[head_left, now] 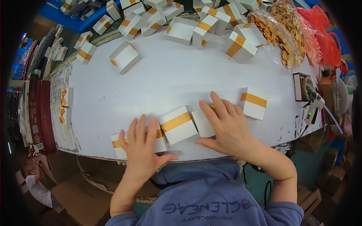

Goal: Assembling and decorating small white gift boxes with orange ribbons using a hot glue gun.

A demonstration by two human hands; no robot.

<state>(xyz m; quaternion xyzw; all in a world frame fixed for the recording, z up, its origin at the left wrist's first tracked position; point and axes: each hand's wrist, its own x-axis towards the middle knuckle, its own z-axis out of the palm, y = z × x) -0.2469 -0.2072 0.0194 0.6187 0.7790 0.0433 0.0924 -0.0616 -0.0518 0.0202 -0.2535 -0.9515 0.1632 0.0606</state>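
Note:
A row of white boxes with gold ribbon bands lies along the table's near edge. My left hand [141, 147] rests flat, fingers spread, over the left end box [119, 146] and the one beside it [161, 144], partly hiding both. Between my hands lies another banded box [178, 125], tilted slightly. My right hand [228, 130] is spread over a white box [203, 123], its fingers covering most of that box's band. Just right of it, a further banded box [253, 104] sits apart from my fingers. Neither hand is closed around anything.
Many white box parts [181, 31] are heaped along the far edge. A clear bag of gold bows [283, 35] and a red plastic bag [316, 24] lie far right, a glue gun [316, 103] below them. Two boxes with bows [67, 107] stand left. Another person [39, 190] is lower left.

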